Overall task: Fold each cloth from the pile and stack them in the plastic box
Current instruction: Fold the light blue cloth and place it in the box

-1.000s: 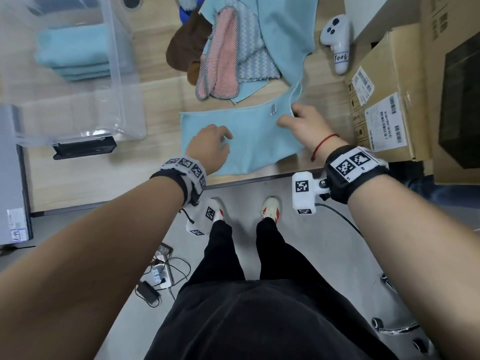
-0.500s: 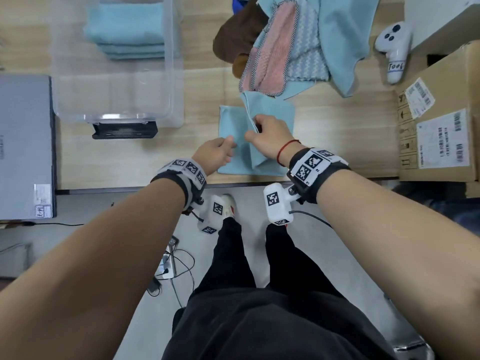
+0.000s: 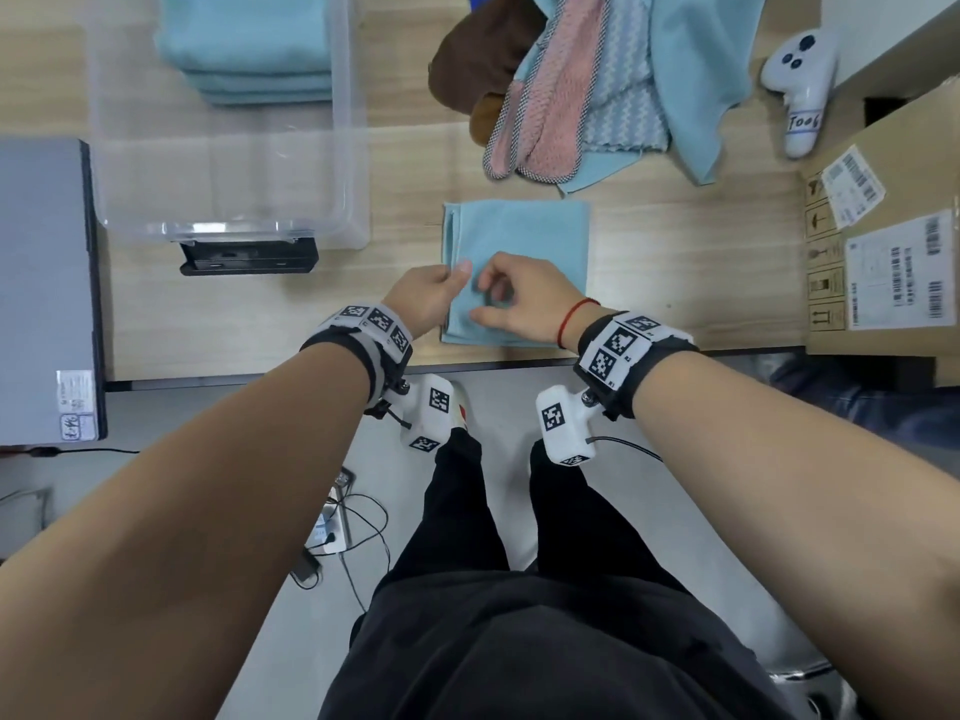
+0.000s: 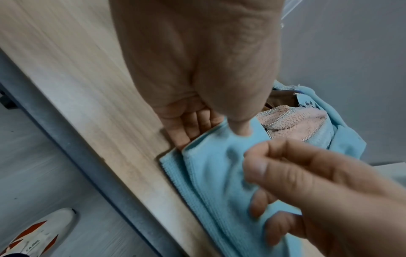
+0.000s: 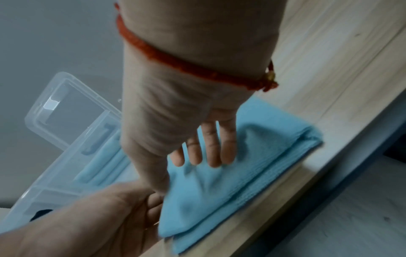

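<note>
A folded light-blue cloth (image 3: 524, 231) (image 4: 211, 173) (image 5: 252, 165) lies flat near the table's front edge. My left hand (image 3: 457, 275) (image 4: 211, 128) pinches its left edge, thumb on top and fingers at the edge. My right hand (image 3: 493, 298) (image 5: 204, 160) hovers over the cloth's near part, relaxed fingers touching its top and holding nothing. The clear plastic box (image 3: 343, 148) stands at the back left with several folded blue cloths (image 3: 249, 44) stacked inside. The pile (image 3: 597, 80) of brown, pink and blue cloths lies behind the folded one.
A cardboard box (image 3: 883, 252) stands at the right, with a white controller (image 3: 800, 80) behind it. A grey flat slab (image 3: 47, 288) lies at the far left. A black object (image 3: 249, 254) sits in front of the plastic box.
My right hand carried the cloth's right edge over to the left edge, halving the cloth, then let go. My left hand stayed at the left edge.
</note>
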A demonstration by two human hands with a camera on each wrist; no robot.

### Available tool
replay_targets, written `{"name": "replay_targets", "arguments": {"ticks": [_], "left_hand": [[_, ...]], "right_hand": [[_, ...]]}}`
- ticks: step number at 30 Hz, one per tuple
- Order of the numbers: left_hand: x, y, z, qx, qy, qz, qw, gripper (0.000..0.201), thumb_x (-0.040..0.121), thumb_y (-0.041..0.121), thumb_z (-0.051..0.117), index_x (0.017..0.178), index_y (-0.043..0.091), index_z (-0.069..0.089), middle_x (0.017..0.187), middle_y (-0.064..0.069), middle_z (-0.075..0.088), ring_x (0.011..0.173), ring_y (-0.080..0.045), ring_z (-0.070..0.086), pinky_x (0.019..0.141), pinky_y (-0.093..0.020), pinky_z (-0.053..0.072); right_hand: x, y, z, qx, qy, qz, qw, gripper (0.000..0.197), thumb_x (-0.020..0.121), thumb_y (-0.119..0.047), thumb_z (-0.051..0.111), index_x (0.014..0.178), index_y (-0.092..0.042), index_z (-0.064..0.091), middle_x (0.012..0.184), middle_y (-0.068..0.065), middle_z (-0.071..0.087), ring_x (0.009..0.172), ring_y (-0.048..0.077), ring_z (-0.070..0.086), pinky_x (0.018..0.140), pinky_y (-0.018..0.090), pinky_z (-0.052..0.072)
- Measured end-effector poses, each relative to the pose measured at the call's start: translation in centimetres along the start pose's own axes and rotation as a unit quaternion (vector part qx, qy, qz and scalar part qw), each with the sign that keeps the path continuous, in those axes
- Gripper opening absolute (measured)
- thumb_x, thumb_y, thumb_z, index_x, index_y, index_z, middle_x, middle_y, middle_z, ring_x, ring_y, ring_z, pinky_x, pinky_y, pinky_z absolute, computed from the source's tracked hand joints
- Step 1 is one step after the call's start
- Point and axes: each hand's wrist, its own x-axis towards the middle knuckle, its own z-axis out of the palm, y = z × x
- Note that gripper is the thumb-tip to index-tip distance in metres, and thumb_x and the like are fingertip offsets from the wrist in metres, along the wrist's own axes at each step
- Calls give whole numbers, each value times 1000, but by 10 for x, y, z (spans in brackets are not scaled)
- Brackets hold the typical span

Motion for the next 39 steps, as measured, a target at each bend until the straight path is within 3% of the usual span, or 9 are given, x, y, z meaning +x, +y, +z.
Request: {"name": "replay_targets", "arguments": {"ticks": [3,7,14,17,20,23,29,33,39], "left_hand": [[-6,5,0,39,8,26,999,57,73,56,58,92,3,64,81,-13,66,75,-23,59,84,-52,53],[-2,1,-2,50,16,16,998,51,65,52,60,80,3,58,83,-13,65,82,-30,63,85,-51,53],[-11,4,4,74,82,12,994,28,90,28,60,70,18,44,67,-2,54,69,-25,52,62,-32,42],[-9,-1,6,59,81,10,995,18,88,30,61,87,15,51,81,-9,68,83,-31,64,77,-41,53],[-8,-3,6,53,82,8,995,25,81,32,63,97,17,51,90,-10,71,89,-30,67,84,-46,54],[-13,2,6,83,78,18,993,32,81,25,68,103,16,47,89,-11,71,89,-28,66,81,-40,53],[-21,10,7,120,84,38,988,62,74,8,69,126,14,37,88,-9,62,81,-23,59,62,-25,45],[-20,14,9,148,81,108,980,105,66,2,65,147,37,9,108,-15,49,88,-27,53,78,-32,46],[-18,15,10,262,36,71,962,82,85,10,57,153,28,16,134,-17,28,117,-28,45,98,-24,37]], "right_hand": [[-11,23,-5,-103,17,-26,994,49,69,-50,75,106,-25,54,104,-2,54,96,18,54,84,35,47],[-29,46,-6,-234,26,-40,971,70,64,-53,77,121,-23,48,122,1,44,110,23,44,88,38,45],[-40,61,-1,-220,69,-60,971,59,68,-31,76,120,-17,52,123,2,48,111,24,47,89,40,46],[-44,67,-1,-218,64,-75,971,58,72,-36,73,122,-17,52,127,2,47,114,23,46,92,39,46],[-47,72,-1,-193,83,-81,974,51,84,-51,61,123,-18,56,127,3,49,115,23,46,95,37,44],[-47,79,1,-180,114,-82,974,35,90,-31,60,122,-17,59,126,5,50,114,26,47,94,42,45],[-51,81,1,-203,114,-29,972,64,79,-23,73,138,-20,46,142,5,40,126,27,39,100,43,42],[-50,84,-4,-245,85,-49,965,81,79,-29,74,148,-19,32,158,7,20,145,31,19,117,47,24],[-47,83,-1,-311,-24,-29,950,88,89,-42,54,156,-24,0,163,2,-8,150,23,-5,118,51,12]]}}
